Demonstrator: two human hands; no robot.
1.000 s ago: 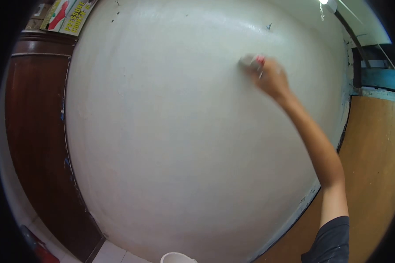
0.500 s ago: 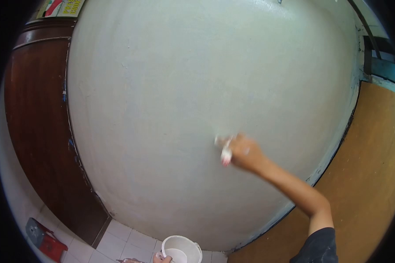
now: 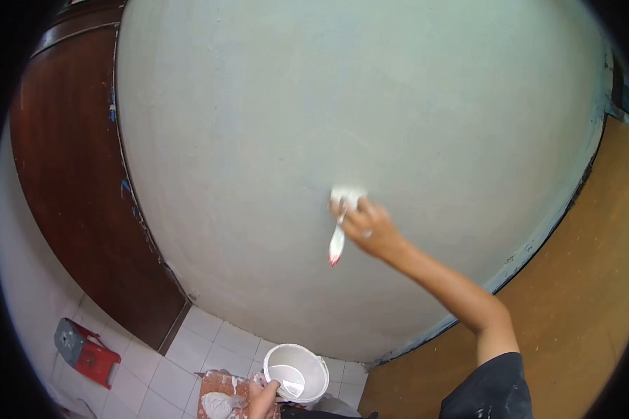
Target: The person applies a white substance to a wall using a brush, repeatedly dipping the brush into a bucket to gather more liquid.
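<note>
While the left hand [image 3: 261, 401] clamps the bucket [image 3: 313, 366] by its rim, likely for steadiness, the right hand [image 3: 376, 234] clamps the brush [image 3: 337, 244] near its head, probably for control against the wall [image 3: 258, 140].

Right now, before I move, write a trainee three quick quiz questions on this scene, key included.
1. Multiple choice. Where is the left hand?
a) on the dark wooden door
b) at the rim of the white bucket
c) on the brown panel

2. True or false. The right hand holds a white-handled tool at the wall.

3. Fill in the blank. The lower tip of the tool's handle is coloured ____.

Key: 1 b; 2 true; 3 red.
</note>
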